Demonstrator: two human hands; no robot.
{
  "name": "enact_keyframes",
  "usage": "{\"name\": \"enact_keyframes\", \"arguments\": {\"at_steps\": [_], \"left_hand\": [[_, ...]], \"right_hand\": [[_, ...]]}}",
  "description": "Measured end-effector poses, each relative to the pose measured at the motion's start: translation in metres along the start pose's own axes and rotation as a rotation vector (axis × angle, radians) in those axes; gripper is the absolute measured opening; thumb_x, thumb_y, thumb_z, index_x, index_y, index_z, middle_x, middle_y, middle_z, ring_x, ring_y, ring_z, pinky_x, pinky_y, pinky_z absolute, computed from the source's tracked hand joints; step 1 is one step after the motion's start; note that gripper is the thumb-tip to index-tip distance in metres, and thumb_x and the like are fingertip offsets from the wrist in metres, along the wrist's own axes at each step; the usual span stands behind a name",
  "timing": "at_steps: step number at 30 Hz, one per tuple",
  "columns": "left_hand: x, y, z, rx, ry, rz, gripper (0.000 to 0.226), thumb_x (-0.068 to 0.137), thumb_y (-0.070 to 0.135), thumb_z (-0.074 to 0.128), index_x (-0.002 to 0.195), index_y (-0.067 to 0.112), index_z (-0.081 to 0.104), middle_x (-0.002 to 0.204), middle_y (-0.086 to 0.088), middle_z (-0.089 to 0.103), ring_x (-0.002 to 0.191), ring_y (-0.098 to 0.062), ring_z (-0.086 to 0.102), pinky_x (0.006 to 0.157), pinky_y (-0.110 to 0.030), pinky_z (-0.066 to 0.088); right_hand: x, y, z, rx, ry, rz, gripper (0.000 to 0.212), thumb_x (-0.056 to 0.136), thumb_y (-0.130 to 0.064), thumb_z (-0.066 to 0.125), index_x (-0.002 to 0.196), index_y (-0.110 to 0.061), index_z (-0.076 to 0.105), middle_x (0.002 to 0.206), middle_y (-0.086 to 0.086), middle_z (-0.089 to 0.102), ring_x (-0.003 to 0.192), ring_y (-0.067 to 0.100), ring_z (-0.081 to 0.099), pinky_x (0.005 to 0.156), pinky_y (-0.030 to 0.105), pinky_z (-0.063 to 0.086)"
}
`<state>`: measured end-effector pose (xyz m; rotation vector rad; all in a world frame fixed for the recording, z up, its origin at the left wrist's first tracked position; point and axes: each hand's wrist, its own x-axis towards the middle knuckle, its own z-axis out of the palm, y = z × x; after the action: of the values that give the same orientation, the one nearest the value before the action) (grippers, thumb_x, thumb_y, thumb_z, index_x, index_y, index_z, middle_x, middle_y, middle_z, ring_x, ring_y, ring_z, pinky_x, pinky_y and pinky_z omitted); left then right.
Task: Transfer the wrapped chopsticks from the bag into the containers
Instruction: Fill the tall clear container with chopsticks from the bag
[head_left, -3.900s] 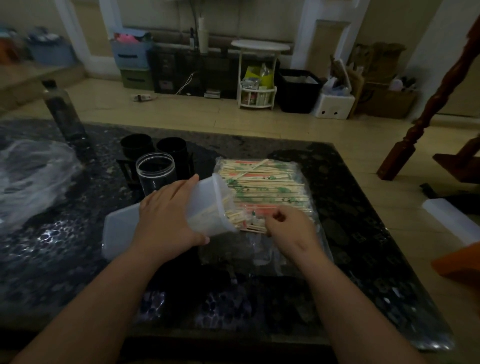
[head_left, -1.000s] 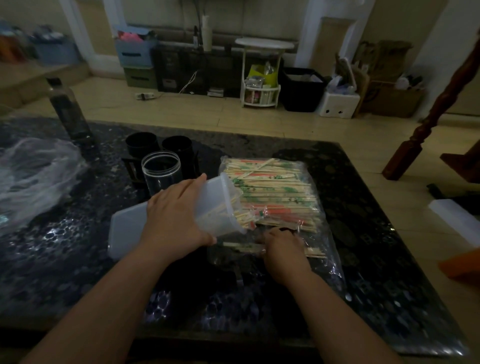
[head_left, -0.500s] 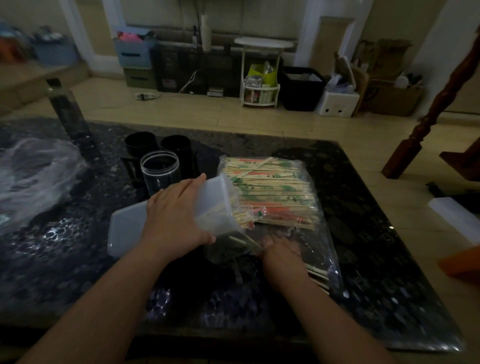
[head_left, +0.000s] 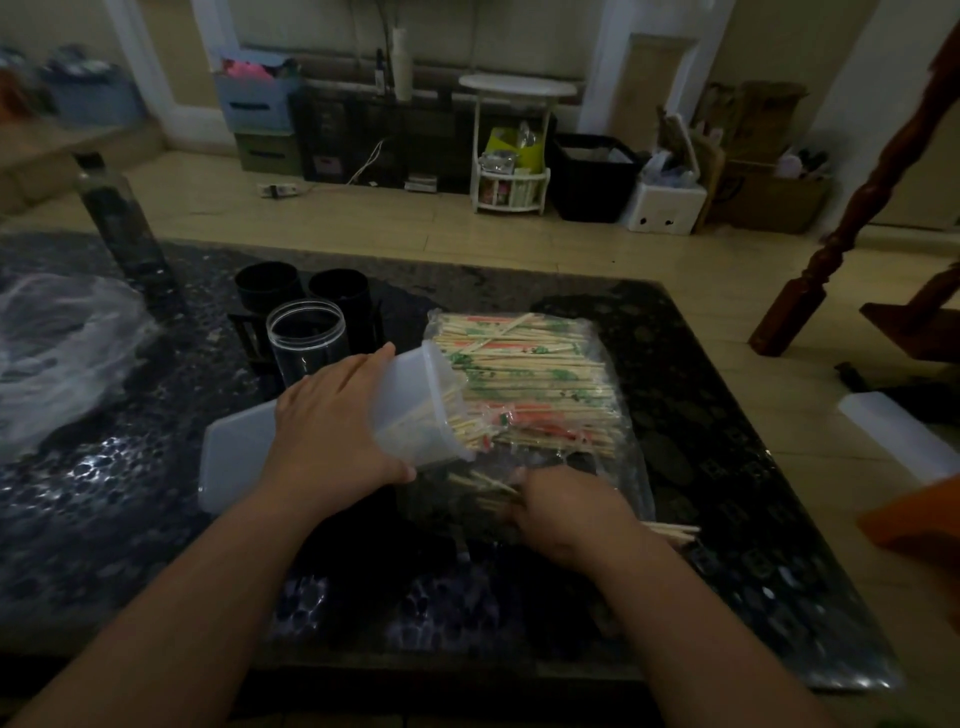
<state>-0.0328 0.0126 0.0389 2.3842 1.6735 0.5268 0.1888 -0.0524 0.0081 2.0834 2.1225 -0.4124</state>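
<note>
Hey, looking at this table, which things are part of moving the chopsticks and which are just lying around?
Job: bag of wrapped chopsticks, tilted white container in left hand, chopstick bundle in right hand, probably the clear jar.
Lying about: dark bottle, crumpled plastic.

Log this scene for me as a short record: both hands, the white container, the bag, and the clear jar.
left hand: grips the white container, tipped sideways
container mouth: faces the bag, partly filled
right hand: grips a chopstick bunch at the bag's near end
bag contents: wrapped chopsticks, stacked flat
clear jar: upright, lidless, behind the left hand
</note>
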Motion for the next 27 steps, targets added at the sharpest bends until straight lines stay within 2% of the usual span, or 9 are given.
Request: {"name": "enact_keyframes", "arguments": {"at_steps": [2, 5, 8, 11, 15, 18, 22, 25, 27], "left_hand": [[0.0, 0.0, 0.0, 0.0, -0.002, 0.004, 0.127, 0.051, 0.052, 0.088, 0.153, 0.036, 0.015, 0.154, 0.005, 0.03, 0.139, -0.019, 0.028, 0.112, -0.039, 0.018], [0.0, -0.001, 0.0, -0.006, -0.019, 0.004, 0.128, 0.048, 0.059, 0.085, 0.153, 0.034, 0.016, 0.153, 0.004, 0.031, 0.139, -0.021, 0.029, 0.111, -0.041, 0.02], [-0.001, -0.002, 0.0, 0.002, -0.025, 0.023, 0.126, 0.045, 0.073, 0.07, 0.153, 0.033, 0.018, 0.152, 0.003, 0.033, 0.137, -0.022, 0.033, 0.109, -0.041, 0.022], [-0.002, -0.002, 0.001, -0.025, -0.035, 0.03, 0.126, 0.04, 0.075, 0.052, 0.153, 0.032, 0.018, 0.151, 0.002, 0.034, 0.137, -0.022, 0.033, 0.109, -0.039, 0.022], [0.0, -0.004, 0.006, -0.003, -0.02, 0.028, 0.121, 0.046, 0.06, 0.065, 0.153, 0.031, 0.018, 0.151, 0.001, 0.035, 0.136, -0.022, 0.035, 0.109, -0.037, 0.024], [0.0, -0.006, 0.008, -0.008, -0.024, 0.039, 0.122, 0.044, 0.061, 0.064, 0.153, 0.03, 0.019, 0.151, 0.0, 0.036, 0.137, -0.023, 0.035, 0.109, -0.039, 0.024], [-0.001, -0.004, 0.004, -0.038, 0.003, 0.036, 0.124, 0.038, 0.068, 0.051, 0.153, 0.029, 0.022, 0.15, 0.0, 0.038, 0.135, -0.024, 0.036, 0.107, -0.038, 0.025], [-0.002, -0.004, 0.003, -0.03, 0.021, 0.045, 0.123, 0.04, 0.069, 0.055, 0.152, 0.029, 0.024, 0.149, 0.0, 0.039, 0.133, -0.025, 0.038, 0.106, -0.04, 0.026], [-0.002, -0.003, 0.002, -0.022, 0.008, 0.035, 0.124, 0.043, 0.066, 0.067, 0.153, 0.032, 0.021, 0.15, 0.003, 0.037, 0.135, -0.022, 0.035, 0.107, -0.039, 0.024]], "right_hand": [[-0.005, -0.001, -0.013, -0.005, 0.003, -0.03, 0.038, 0.089, -0.053, 0.057, 0.118, -0.029, 0.063, 0.11, 0.005, 0.066, 0.098, 0.027, 0.063, 0.08, 0.036, 0.049], [-0.017, -0.006, -0.033, -0.058, 0.167, -0.12, 0.031, 0.088, -0.05, 0.057, 0.11, -0.03, 0.065, 0.104, 0.002, 0.068, 0.098, 0.027, 0.063, 0.073, 0.032, 0.043], [-0.027, -0.011, -0.045, -0.083, 0.473, -0.22, 0.026, 0.085, -0.047, 0.051, 0.089, -0.024, 0.064, 0.088, 0.001, 0.068, 0.083, 0.025, 0.063, 0.061, 0.029, 0.035], [-0.033, -0.011, -0.05, -0.066, 0.883, -0.253, 0.036, 0.08, -0.05, 0.047, 0.065, -0.021, 0.062, 0.06, -0.004, 0.062, 0.053, 0.02, 0.059, 0.054, 0.023, 0.024], [-0.031, -0.003, -0.053, 0.082, 1.279, -0.381, 0.051, 0.1, -0.045, 0.037, 0.063, -0.015, 0.055, 0.066, 0.005, 0.057, 0.06, 0.022, 0.049, 0.063, 0.028, 0.023], [-0.028, -0.001, -0.051, 0.141, 1.329, -0.362, 0.051, 0.1, -0.041, 0.037, 0.067, -0.01, 0.059, 0.076, 0.009, 0.057, 0.066, 0.023, 0.048, 0.065, 0.03, 0.028], [-0.019, -0.002, -0.043, 0.28, 1.319, -0.323, 0.037, 0.099, -0.031, 0.049, 0.077, -0.006, 0.065, 0.081, 0.008, 0.055, 0.064, 0.022, 0.051, 0.049, 0.031, 0.04], [-0.015, -0.003, -0.041, 0.429, 1.332, -0.23, 0.028, 0.096, -0.027, 0.055, 0.083, -0.006, 0.067, 0.09, 0.003, 0.052, 0.074, 0.015, 0.05, 0.058, 0.027, 0.044], [-0.013, -0.005, -0.04, 0.648, 1.327, -0.171, 0.025, 0.097, -0.031, 0.051, 0.082, -0.015, 0.065, 0.091, -0.001, 0.051, 0.078, 0.009, 0.05, 0.068, 0.012, 0.041]]}}
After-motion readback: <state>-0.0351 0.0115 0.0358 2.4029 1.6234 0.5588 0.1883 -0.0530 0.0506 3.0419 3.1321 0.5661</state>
